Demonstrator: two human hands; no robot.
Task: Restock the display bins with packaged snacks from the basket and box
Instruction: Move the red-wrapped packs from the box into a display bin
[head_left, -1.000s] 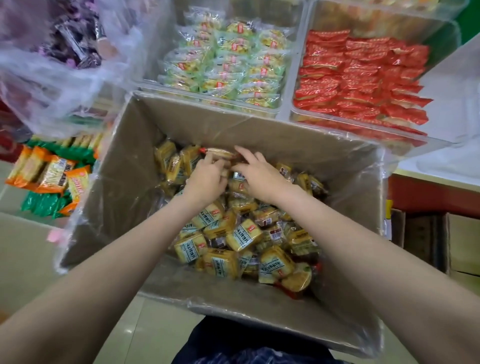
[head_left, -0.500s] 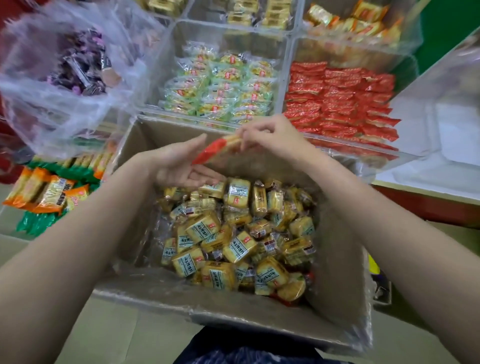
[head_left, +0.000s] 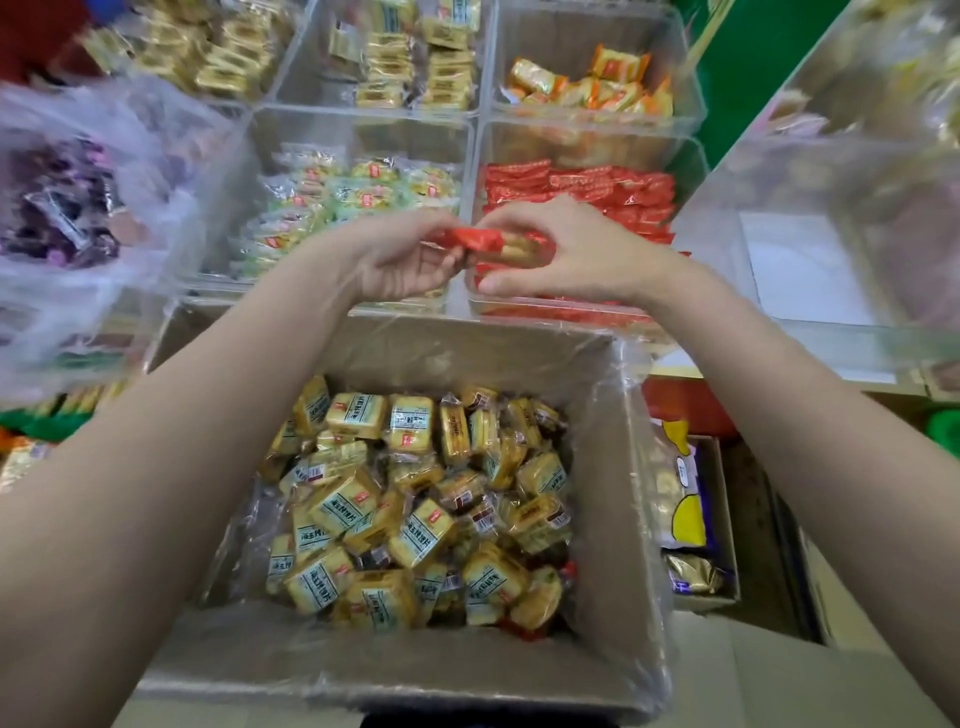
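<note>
Red snack packet (head_left: 480, 240) pinched between left hand (head_left: 400, 260) and right hand (head_left: 566, 254), above near edge of red-packet bin (head_left: 576, 312). Risk: early release drops it back into box (head_left: 467, 343).

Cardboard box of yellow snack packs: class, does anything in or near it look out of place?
Yes. A red-wrapped snack, held by the left hand and right hand, matches the red-packet bin, not the box of yellow packs. More red shows at the pile's bottom edge.
</note>
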